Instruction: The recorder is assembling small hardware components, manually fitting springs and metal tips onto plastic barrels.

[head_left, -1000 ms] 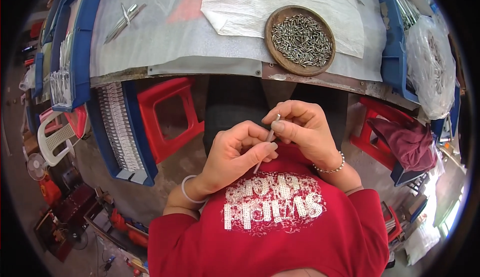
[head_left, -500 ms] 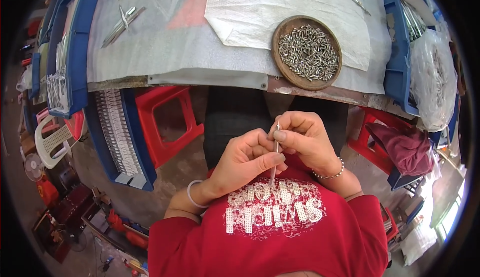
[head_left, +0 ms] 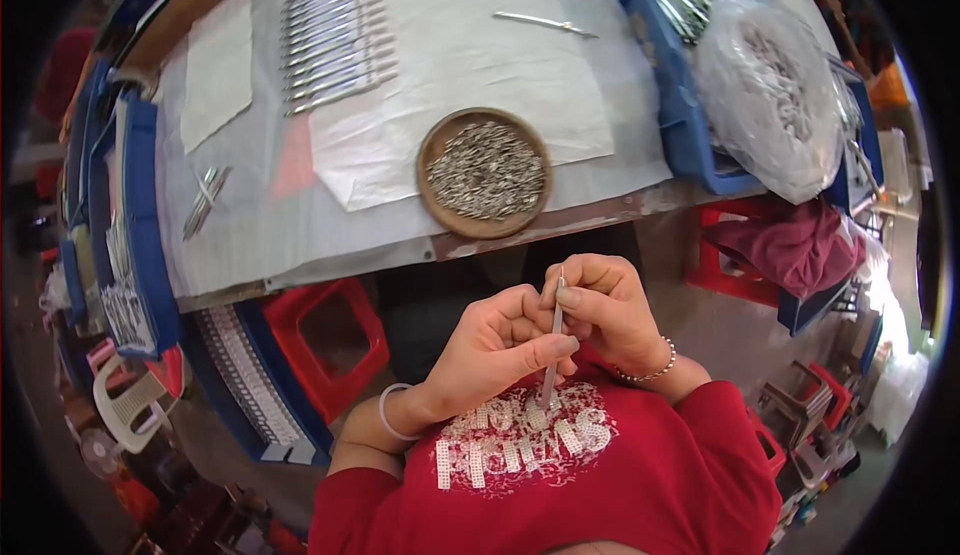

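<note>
A thin silver pen-like rod stands nearly upright in front of my red shirt. My left hand is closed on its middle, with the thumb pressed along it. The thumb and forefinger of my right hand pinch its upper end, where a thin tip pokes up. Just beyond my hands, a round wooden bowl at the table's front edge holds many small metal pieces. My curled fingers hide part of the rod.
Silver rods lie in a row on white cloth. A single rod is at the right, a few crossed rods at the left. A blue bin with a plastic bag stands at right. Red stools are beneath the table.
My view has turned and shifted right, so the bowl and table sit further left and the row of rods shows more. Both hands keep nearly the same grip on the rod.
</note>
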Motion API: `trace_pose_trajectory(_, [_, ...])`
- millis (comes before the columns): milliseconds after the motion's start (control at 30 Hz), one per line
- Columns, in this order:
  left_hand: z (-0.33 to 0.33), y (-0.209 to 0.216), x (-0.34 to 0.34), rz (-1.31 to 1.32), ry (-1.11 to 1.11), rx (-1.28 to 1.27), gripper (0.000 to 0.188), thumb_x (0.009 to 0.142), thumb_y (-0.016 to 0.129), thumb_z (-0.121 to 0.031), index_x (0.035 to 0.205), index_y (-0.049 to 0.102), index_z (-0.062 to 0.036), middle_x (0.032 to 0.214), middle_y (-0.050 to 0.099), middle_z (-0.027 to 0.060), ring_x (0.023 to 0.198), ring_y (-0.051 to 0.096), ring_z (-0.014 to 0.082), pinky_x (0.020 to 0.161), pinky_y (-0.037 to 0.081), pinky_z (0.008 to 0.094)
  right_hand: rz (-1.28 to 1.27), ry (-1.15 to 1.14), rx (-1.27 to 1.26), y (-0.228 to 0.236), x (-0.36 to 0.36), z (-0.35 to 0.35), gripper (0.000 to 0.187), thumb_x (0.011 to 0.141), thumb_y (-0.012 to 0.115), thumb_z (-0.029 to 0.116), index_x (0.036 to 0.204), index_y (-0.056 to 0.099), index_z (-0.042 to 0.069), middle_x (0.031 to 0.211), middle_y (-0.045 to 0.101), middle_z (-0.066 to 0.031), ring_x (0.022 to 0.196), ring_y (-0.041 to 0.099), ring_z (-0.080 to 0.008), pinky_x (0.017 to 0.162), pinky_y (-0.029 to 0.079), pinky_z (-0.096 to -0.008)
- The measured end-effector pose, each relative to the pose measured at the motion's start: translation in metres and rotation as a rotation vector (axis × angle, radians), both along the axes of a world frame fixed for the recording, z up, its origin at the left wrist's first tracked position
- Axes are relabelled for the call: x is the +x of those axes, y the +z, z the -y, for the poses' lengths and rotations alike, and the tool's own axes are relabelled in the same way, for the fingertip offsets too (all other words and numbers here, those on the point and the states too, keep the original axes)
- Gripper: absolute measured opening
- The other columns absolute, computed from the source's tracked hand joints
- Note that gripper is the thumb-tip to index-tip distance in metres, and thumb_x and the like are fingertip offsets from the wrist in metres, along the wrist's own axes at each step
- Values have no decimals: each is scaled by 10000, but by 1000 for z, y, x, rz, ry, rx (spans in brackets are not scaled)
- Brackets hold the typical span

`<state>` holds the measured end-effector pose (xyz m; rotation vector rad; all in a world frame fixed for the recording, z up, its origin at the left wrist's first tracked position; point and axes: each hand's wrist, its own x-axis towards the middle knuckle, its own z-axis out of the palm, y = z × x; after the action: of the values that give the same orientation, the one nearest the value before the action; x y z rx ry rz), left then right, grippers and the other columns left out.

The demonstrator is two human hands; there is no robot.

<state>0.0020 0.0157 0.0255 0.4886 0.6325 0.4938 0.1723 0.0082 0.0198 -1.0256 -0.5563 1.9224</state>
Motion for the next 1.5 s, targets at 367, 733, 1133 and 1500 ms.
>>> trace_pose_trajectory(367, [-8,9,38,-75,3,92,130,866,576,-17,950,479,9,929,610,98,777,635,138,670,530,250,36,-70,52,5,33,-5,121,826,578,101,825,613,-15,684,558,-5,513,396,-28,467,298,-172])
trace_pose_trajectory(733, [-2,7,40,-59,27,50,167,861,585,-26,991,487,11,950,609,101,773,632,141,658,534,243,-25,-56,29,2,34,-1,122,836,569,102,824,612,-12,679,561,-7,495,381,-26,451,289,-175])
trace_pose_trajectory(1133, [-4,10,-16,-353,91,423,121,888,559,-63,937,551,47,804,631,66,725,610,102,637,491,210,-118,64,-34,9,4,-7,151,859,556,107,818,597,-33,591,507,3,449,358,-19,411,250,-165])
trace_pose_trajectory(1500, [-160,4,-257,-1756,-165,1914,310,759,477,42,1027,591,-63,1129,576,124,1102,520,293,900,421,381,-25,172,-32,13,-34,-7,164,862,555,114,797,573,-35,559,473,16,430,353,-16,395,239,-166])
